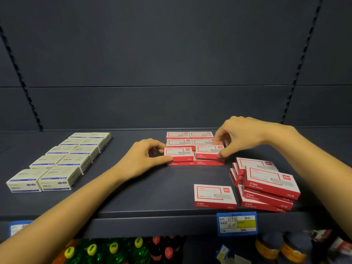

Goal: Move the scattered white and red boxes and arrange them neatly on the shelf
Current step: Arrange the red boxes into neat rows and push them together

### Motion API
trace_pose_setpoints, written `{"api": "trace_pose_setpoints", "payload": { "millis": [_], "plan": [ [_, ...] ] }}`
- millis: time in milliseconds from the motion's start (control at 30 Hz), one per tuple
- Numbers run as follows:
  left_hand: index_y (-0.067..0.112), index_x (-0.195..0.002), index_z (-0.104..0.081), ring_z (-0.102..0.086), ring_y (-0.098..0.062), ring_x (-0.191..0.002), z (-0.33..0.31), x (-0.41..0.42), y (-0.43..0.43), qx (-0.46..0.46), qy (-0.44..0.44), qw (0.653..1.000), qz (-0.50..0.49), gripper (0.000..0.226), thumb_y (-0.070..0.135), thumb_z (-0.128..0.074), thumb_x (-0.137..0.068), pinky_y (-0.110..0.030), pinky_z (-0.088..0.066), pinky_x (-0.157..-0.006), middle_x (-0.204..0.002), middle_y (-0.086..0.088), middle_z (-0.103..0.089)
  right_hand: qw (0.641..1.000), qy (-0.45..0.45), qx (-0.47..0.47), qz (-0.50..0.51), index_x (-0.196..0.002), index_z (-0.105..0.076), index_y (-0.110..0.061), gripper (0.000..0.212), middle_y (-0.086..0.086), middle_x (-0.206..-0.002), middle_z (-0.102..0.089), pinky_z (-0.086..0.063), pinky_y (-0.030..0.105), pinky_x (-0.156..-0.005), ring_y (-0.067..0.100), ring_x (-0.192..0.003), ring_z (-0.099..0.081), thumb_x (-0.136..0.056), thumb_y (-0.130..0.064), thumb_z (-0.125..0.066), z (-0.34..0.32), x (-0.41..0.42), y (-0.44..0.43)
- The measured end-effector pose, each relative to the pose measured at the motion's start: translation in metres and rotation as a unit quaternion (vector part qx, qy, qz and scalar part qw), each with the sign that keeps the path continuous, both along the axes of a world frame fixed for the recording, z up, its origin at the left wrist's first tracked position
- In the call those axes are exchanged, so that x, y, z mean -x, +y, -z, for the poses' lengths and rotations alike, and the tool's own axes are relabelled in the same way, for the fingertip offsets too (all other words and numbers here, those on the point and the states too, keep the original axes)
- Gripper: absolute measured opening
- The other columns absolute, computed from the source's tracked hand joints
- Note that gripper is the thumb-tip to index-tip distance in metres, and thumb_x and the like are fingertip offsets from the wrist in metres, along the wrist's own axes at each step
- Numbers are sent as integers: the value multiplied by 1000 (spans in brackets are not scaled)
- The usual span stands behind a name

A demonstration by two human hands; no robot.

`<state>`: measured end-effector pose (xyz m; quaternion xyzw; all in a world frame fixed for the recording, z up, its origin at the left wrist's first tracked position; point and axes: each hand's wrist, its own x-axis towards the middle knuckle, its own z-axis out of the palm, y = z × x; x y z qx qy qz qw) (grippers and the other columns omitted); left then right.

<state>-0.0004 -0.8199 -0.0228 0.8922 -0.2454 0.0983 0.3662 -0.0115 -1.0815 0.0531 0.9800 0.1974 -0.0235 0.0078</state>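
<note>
Green bottles (114, 248) with yellow caps stand below and left of the blue price tag (236, 223), under the shelf (133, 189) whose front edge carries that tag. Just above the tag lies a single white and red box (214, 195), and above and right of the tag sits a loose, skewed pile (268, 184) of the same boxes. Farther back from the tag, a neat block (188, 139) of them stands in rows. The left hand (144, 158) has its grip pinched on the front left box (178, 153) of the block, thumb at the near edge. The right hand (240, 137) grasps the front right box (208, 151), which sits slightly askew. Far left of the tag lie two rows of cream boxes (62, 161).
</note>
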Motion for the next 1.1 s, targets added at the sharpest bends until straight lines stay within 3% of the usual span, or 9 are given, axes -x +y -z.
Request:
{"api": "trace_pose_setpoints", "payload": {
  "millis": [200,300,400,467,600,667,800,967,1100],
  "plan": [
    [33,-94,-65,-54,2,-68,3,1,-3,10,-7,1000,-5,21,36,-72,-74,-5,-40,-64,-89,13,-66,1000,3,-7,1,-108,-63,-26,39,-27,-75,-49,-35,14,-55,-3,-67,-51,-75,-47,-69,4,-3,2],
    [27,-105,-60,-51,-3,-80,3,6,-3,-7,-42,999,-31,34,35,-72,-74,-3,-36,-69,-95,10,-61,1000,-6,-17,-4,-109,-63,-29,40,-24,-83,-56,-36,15,-56,-3,-70,-52,-75,-50,-68,4,1,2],
    [21,-108,-59,-49,-5,-85,-2,21,-6,-15,-119,993,-21,40,37,-72,-74,-2,-32,-74,-96,9,-59,998,-14,-61,-8,-111,-63,-30,42,-18,-100,-63,-47,20,-67,2,-83,-58,-76,-52,-64,-1,12,-7],
    [20,-103,-64,-51,-3,-85,-5,37,-11,-25,-136,990,30,39,44,-70,-73,-4,-34,-77,-92,11,-62,994,-16,-104,-13,-108,-64,-34,45,-20,-98,-65,-52,27,-75,4,-87,-61,-71,-60,-58,-6,24,-15],
    [25,-97,-68,-56,-1,-93,-3,66,-22,-50,-95,987,119,44,59,-67,-68,-17,-43,-87,-92,16,-65,984,-5,-174,-37,-97,-62,-47,47,-27,-88,-67,-47,14,-61,-8,-88,-60,-59,-71,-49,-11,51,-36],
    [28,-100,-66,-56,-1,-96,-1,72,-27,-75,-70,986,129,51,64,-64,-65,-22,-45,-88,-96,18,-64,981,2,-192,-38,-98,-62,-49,44,-29,-91,-66,-52,20,-63,-8,-90,-61,-63,-73,-49,-12,63,-47],
    [30,-104,-63,-50,2,-91,2,74,-33,-102,-66,980,157,41,54,-68,-71,-18,-41,-82,-98,17,-61,978,0,-204,-43,-103,-58,-57,54,-27,-98,-67,-55,29,-71,-2,-92,-64,-60,-87,-45,-14,88,-66],
    [26,-101,-65,-52,-4,-93,3,73,-27,-66,-42,985,152,35,44,-72,-72,-23,-44,-84,-96,12,-62,975,-48,-211,-46,-99,-61,-53,53,-26,-92,-67,-46,9,-68,-4,-86,-63,-58,-85,-52,-10,114,-68],
    [25,-99,-65,-53,-4,-96,2,69,-13,-55,-47,991,115,36,43,-71,-69,-27,-43,-88,-96,13,-63,983,-80,-165,-17,-100,-57,-55,59,-30,-95,-62,-44,11,-65,-5,-87,-58,-52,-89,-51,0,129,-69]
  ]
}}
